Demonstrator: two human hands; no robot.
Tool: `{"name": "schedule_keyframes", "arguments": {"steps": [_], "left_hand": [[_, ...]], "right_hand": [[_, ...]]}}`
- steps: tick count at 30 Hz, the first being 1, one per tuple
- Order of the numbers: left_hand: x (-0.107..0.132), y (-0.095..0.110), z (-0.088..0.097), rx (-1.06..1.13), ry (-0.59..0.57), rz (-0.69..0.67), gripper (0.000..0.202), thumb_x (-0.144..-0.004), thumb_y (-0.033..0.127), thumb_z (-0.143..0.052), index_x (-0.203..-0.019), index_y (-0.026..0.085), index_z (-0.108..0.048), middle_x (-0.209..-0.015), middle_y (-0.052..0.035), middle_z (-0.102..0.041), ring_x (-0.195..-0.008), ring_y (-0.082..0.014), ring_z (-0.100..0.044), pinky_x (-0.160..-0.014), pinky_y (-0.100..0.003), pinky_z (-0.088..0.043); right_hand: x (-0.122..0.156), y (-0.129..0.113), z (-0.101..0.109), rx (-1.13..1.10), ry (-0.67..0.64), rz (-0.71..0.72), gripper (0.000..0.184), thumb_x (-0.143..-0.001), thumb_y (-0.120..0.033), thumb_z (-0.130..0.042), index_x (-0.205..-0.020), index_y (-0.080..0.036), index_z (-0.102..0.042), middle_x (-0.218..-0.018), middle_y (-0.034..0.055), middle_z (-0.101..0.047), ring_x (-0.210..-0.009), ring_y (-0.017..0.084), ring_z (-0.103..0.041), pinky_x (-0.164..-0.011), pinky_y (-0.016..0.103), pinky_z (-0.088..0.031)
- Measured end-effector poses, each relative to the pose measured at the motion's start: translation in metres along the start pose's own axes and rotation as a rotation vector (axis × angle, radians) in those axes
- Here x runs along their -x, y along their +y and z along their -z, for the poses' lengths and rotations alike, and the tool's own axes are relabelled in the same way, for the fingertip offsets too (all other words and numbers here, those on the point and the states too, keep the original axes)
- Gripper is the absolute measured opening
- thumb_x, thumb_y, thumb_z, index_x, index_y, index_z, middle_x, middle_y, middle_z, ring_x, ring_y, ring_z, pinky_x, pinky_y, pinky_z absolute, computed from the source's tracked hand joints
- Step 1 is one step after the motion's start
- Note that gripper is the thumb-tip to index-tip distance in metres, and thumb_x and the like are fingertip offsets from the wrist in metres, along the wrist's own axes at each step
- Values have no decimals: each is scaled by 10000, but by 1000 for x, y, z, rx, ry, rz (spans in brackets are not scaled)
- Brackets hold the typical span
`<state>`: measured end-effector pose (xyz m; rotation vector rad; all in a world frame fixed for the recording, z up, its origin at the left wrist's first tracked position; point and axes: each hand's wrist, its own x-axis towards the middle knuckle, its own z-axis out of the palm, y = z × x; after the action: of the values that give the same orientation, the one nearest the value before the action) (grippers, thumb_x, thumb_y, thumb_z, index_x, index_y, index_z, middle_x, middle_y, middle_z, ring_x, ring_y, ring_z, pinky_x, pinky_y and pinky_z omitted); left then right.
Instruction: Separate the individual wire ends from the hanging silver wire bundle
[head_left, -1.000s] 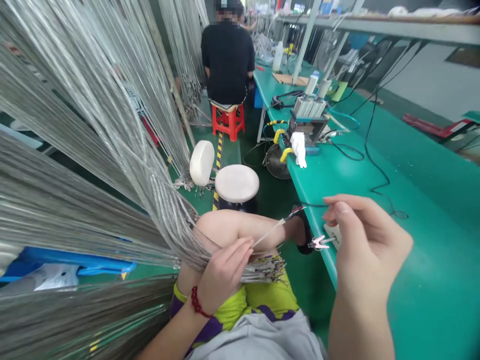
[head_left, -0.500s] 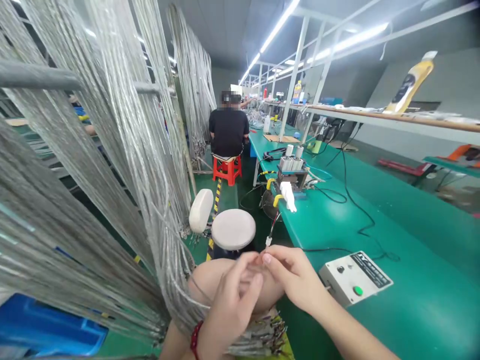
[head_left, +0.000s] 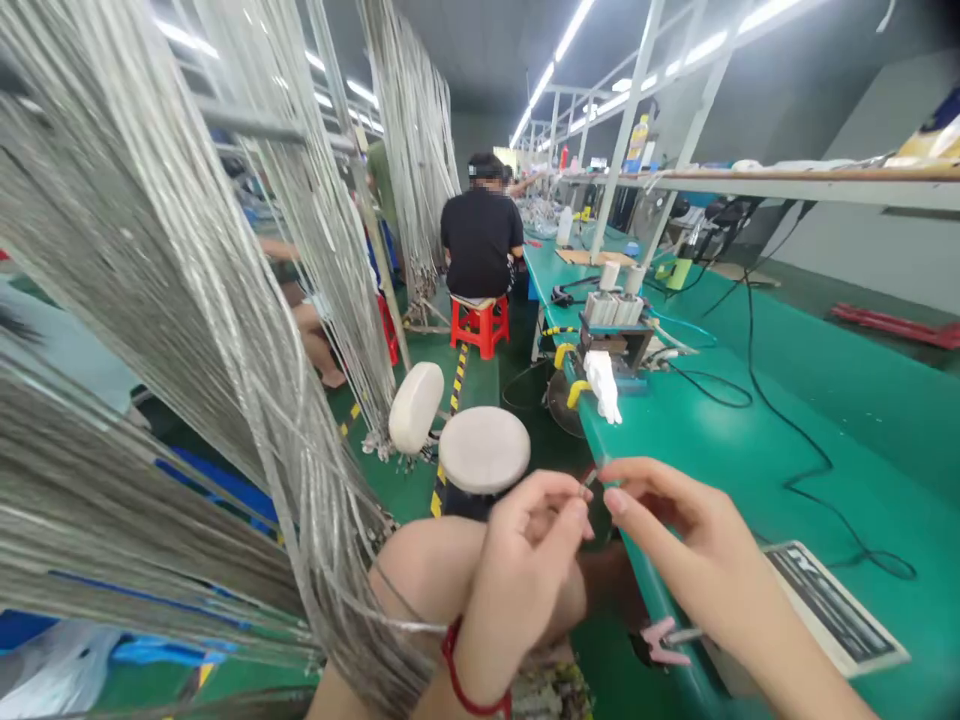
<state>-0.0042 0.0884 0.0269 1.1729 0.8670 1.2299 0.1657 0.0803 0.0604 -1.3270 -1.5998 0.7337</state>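
My left hand (head_left: 534,565), with a red bracelet at the wrist, is pinched above my knee. At its fingertips a thin wire (head_left: 591,478) shows as a short pale and reddish piece. Reaching in from the right, my right hand (head_left: 686,535) has its thumb and forefinger bent close to that piece; what lies between them is too small to make out. A bundle of grey braided cables (head_left: 322,560) hangs beside my left arm and runs over my lap. More cable ends (head_left: 544,690) lie below my left wrist.
A green workbench (head_left: 720,440) runs along the right, bearing a press fixture (head_left: 616,325), a white glove (head_left: 602,385) and a control box (head_left: 836,605). A pink clip (head_left: 664,640) is at its edge. Ahead are a round stool (head_left: 484,450) and a seated person (head_left: 481,240).
The view has shifted. My hands have moved right and farther apart at the fingertips. The white connector with dark and red wires beyond my fingers is no longer visible.
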Motion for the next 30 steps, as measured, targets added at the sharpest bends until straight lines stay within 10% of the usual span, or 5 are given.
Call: {"name": "schedule_keyframes", "arguments": {"steps": [10, 30], "left_hand": [[2, -16, 2, 147, -8, 58, 558, -762, 687, -811, -890, 179, -619, -628, 21, -577, -465, -58, -364, -432, -190, -232], [21, -19, -4, 139, 48, 42, 148, -946, 319, -734, -966, 177, -696, -706, 27, -635, -534, -58, -418, -602, -186, -419]], "right_hand": [[-7, 12, -15, -184, -206, -26, 354, -917, -545, -635, -885, -211, -748, -731, 47, -750, -662, 195, -675, -595, 259, -515], [2, 8, -17, -372, -226, -173, 66, -880, -256, -664, -839, -205, -662, -689, -36, -655, -643, 123, -601, -610, 231, -444]]}}
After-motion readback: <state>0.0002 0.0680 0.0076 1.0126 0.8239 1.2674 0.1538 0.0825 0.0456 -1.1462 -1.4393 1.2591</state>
